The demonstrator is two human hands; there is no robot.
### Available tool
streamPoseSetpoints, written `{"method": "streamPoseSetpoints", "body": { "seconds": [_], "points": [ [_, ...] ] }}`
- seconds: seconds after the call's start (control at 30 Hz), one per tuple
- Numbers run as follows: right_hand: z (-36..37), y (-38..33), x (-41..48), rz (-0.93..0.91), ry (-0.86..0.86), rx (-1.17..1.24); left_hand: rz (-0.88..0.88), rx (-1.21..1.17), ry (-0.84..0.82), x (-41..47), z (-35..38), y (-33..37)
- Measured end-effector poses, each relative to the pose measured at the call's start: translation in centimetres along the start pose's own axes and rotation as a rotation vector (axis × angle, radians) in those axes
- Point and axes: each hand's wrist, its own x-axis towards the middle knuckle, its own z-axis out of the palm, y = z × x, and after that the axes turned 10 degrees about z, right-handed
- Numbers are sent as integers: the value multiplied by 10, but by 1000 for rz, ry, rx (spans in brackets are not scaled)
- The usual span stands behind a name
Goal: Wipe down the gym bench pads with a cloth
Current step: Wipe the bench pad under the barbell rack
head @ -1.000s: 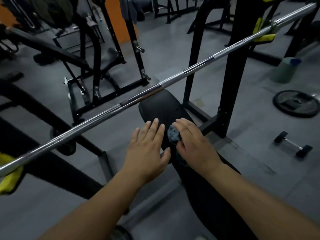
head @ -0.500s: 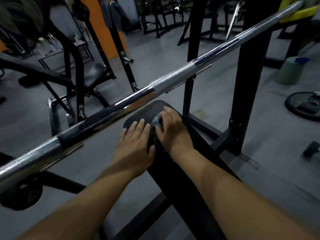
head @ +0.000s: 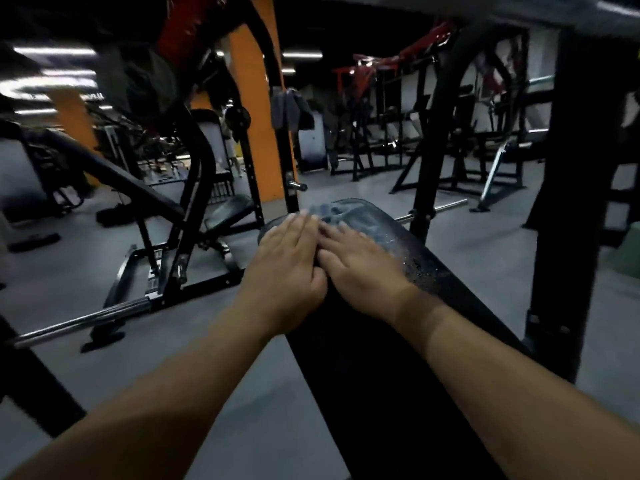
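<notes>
Left hand [head: 287, 261] and right hand [head: 360, 266] lie flat, side by side at the bench pad's [head: 363, 358] far end, fingers straight and close together, evidently pressing the blue cloth [head: 330, 212] there for even wiping contact.

The left hand [head: 287, 258] and right hand [head: 360, 268] lie flat, touching side by side, at the far end of the bench pad [head: 381, 358]. The pad's near length is open. A thick black upright [head: 571, 202] stands just beside its right edge, and a second upright [head: 420, 202] rises behind the far right corner. A dark bar [head: 485, 15] crosses overhead. To the left, open floor [head: 166, 327] reaches a chrome bar [head: 79, 318] and a black rack frame [head: 197, 174].
</notes>
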Motion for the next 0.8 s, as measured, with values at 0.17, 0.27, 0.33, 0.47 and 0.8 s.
{"method": "streamPoseSetpoints", "body": {
  "seconds": [0.17, 0.27, 0.33, 0.47, 0.8],
  "points": [
    [-30, 45, -15, -52, -18, -138, 34, 57, -71, -6, -3, 2],
    [-22, 38, 19, 133, 51, -310, -12, 37, -72, -5, -5, 3],
    [-8, 19, 9, 33, 24, -262, -76, 7, -45, -6, -6, -1],
    [-9, 27, -66, -173, -40, -150, -59, 65, -99, -10, -12, -17],
    [5, 0, -32, -128, -64, -225, -53, -10, -130, -17, -18, -17]
  ]
}}
